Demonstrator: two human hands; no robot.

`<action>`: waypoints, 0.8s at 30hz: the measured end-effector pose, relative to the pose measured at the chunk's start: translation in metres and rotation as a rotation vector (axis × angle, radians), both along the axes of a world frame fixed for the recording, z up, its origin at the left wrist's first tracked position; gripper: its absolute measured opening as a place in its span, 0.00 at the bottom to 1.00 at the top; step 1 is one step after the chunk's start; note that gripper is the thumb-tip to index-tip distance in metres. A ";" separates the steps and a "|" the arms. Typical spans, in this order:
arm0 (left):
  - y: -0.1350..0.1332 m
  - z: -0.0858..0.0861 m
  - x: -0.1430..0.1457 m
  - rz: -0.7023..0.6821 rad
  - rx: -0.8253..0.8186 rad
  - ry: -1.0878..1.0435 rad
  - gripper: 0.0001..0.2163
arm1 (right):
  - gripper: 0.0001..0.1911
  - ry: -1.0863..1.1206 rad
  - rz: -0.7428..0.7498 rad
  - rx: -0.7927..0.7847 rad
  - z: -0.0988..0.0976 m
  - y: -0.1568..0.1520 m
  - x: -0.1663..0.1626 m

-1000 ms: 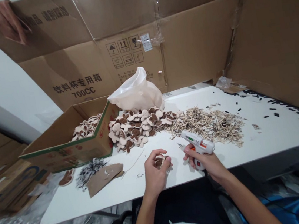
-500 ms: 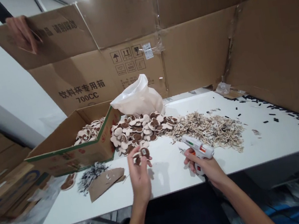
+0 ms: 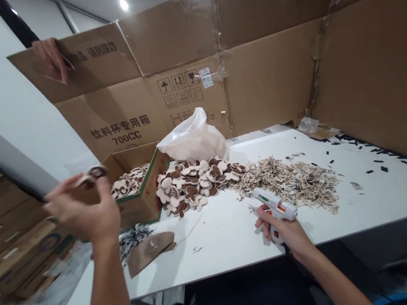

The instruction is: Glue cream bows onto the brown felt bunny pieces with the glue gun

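Raised at the left, my left hand pinches a brown and cream felt bunny-shaped piece in front of the open cardboard box. More such pieces fill the box. My right hand is wrapped round the handle of a white hot glue gun, its nozzle pointing left over the white table. A heap of felt bunny pieces lies beside the box, and a pile of thin pale strips lies behind the glue gun.
A white plastic bag stands behind the heap. Cardboard walls enclose the back and right; another person's hand grips their top left edge. A brown scrap and dark shreds lie front left. Small black pieces are scattered right.
My left hand has moved left and up with the felt bunny piece, from over the table's middle to the box. My right hand still holds the glue gun. The view has shifted slightly.
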State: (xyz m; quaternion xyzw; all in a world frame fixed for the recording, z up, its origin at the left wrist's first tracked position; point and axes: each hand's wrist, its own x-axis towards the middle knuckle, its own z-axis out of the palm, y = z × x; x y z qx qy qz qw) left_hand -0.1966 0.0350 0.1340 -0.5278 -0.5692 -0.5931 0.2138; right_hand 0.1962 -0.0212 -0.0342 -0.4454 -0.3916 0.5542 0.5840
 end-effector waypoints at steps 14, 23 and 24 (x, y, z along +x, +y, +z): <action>0.018 -0.096 0.138 -0.335 -0.491 0.426 0.15 | 0.18 0.106 -0.264 -0.008 -0.002 -0.001 0.002; 0.073 -0.097 0.166 -0.340 -0.476 0.481 0.17 | 0.17 0.115 -0.239 0.012 -0.005 -0.001 0.002; 0.078 -0.098 0.170 -0.331 -0.476 0.482 0.20 | 0.17 0.121 -0.240 0.007 -0.005 -0.001 0.002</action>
